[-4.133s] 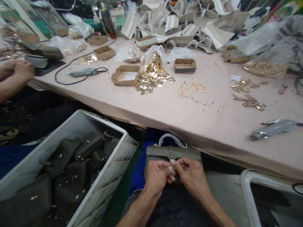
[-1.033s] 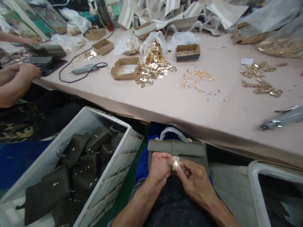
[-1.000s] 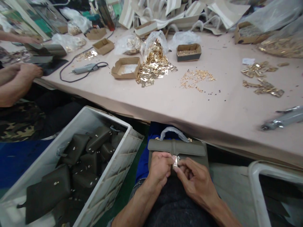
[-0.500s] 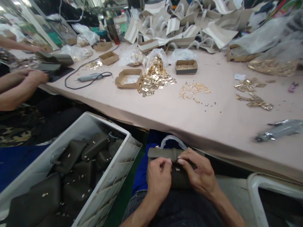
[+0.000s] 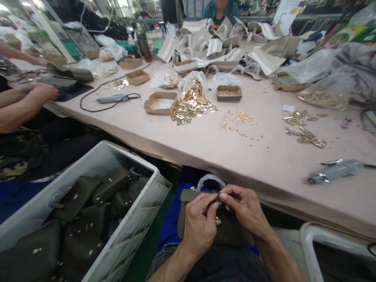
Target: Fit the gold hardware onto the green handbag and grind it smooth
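Observation:
A dark olive handbag (image 5: 188, 197) rests on my lap, its top handle (image 5: 210, 178) wrapped in clear plastic. Over the bag's front, my left hand (image 5: 201, 219) and my right hand (image 5: 243, 205) meet with fingertips pinched. Between them is the end of a short dark strap (image 5: 219, 198), held up off the bag; any small fitting there is mostly covered by the fingers. Just below sits a gold clasp (image 5: 217, 221) on the bag's front.
To the left, a white crate (image 5: 158, 184) holds several dark bags. On the table (image 5: 176, 141) lie gold metal plates (image 5: 192, 105), small gold pieces (image 5: 239, 119), cardboard boxes and an electric screwdriver (image 5: 337, 171). A co-worker's arms (image 5: 32, 98) are at left; another white bin (image 5: 305, 243) stands right.
Both hands have come closer together at the strap, and its end is now raised from the bag. The gold clasp below shows more clearly. The camera view has tilted slightly upward.

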Demonstrator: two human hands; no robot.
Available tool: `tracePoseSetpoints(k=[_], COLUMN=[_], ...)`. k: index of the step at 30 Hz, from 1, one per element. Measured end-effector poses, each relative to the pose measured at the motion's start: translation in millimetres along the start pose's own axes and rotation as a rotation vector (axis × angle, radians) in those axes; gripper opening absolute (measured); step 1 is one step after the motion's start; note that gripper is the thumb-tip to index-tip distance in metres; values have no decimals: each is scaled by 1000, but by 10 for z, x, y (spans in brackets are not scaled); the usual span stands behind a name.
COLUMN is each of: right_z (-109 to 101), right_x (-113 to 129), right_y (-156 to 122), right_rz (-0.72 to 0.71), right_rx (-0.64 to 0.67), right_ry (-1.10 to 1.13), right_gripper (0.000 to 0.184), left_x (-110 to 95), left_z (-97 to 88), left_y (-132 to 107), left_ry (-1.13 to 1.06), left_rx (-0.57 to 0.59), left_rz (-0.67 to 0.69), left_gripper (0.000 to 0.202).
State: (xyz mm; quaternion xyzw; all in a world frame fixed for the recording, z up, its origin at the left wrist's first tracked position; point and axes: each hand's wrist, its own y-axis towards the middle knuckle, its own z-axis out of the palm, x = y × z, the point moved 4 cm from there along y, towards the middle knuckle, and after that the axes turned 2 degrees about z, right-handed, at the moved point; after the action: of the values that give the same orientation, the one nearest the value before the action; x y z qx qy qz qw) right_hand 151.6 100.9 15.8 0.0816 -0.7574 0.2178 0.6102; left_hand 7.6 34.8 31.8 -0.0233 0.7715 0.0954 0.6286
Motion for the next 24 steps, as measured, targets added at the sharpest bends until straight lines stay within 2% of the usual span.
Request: tracePoseSetpoints(k=[3, 7, 10, 16, 18, 22, 24], right_z=[1, 30, 53, 100, 121, 131, 146], right_x=[-25, -16, -22, -91, -100, -100, -85], right_y=[28, 42, 28, 28, 48, 74, 67], right_rz=[35, 42, 28, 60, 70, 84, 61], right_rx=[8, 87, 113, -33, -50, -46, 1], right_ry=[43, 66, 80, -17, 3, 53, 91], right_gripper=[32, 29, 24, 15, 21, 48, 50], left_x=[150, 322, 354, 317, 353, 417, 420], left_z=[63, 91, 84, 91, 103, 127, 123], left_y=[-2, -4, -12, -25, -29, -27, -22], left_ry=[-223, -428, -471, -453, -468, -504, -497], left_rx=[11, -59, -75, -66, -77, -89, -104], left_rz=[-148, -215, -259, -270, -293, -306, -317], left_gripper=[29, 21, 21, 20, 21, 18, 17])
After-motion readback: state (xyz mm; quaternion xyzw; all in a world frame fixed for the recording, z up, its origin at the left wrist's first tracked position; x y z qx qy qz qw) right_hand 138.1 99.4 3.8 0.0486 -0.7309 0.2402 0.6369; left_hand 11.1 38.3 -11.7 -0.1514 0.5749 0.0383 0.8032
